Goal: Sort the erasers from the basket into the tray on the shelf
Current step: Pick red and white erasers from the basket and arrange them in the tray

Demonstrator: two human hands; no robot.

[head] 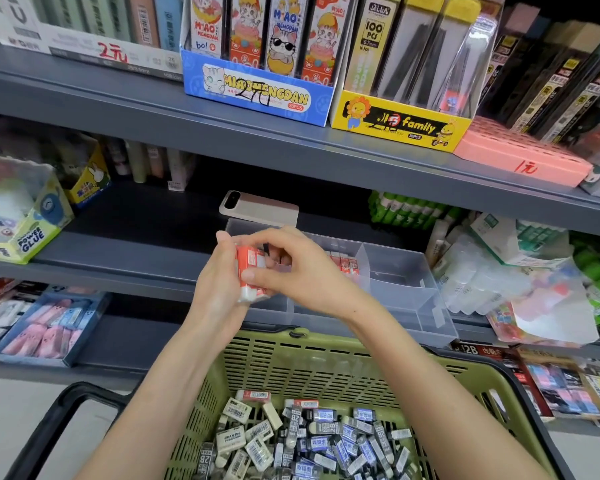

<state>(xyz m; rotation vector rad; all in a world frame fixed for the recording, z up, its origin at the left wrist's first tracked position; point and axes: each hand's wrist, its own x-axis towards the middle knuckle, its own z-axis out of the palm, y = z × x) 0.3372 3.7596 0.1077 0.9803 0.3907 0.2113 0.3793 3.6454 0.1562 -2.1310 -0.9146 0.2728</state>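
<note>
**A:** What are the fingers doing?

**B:** They curl round a small stack of red-sleeved white rectangular erasers (251, 276). The left hand (219, 282) cups it and the right hand (293, 271) pinches its top.

**A:** Where is the stack?

**B:** Just above the clear plastic divided tray (413, 292) on the grey metal shelf (118, 270). Lower, a green slotted plastic basket (326, 363) holds loose black-and-white erasers (291, 443).

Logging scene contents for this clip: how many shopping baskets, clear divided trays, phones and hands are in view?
Green basket: 1
Clear divided tray: 1
Phone: 1
Hands: 2, left hand and right hand, both holding red-sleeved erasers
Total: 5
</note>
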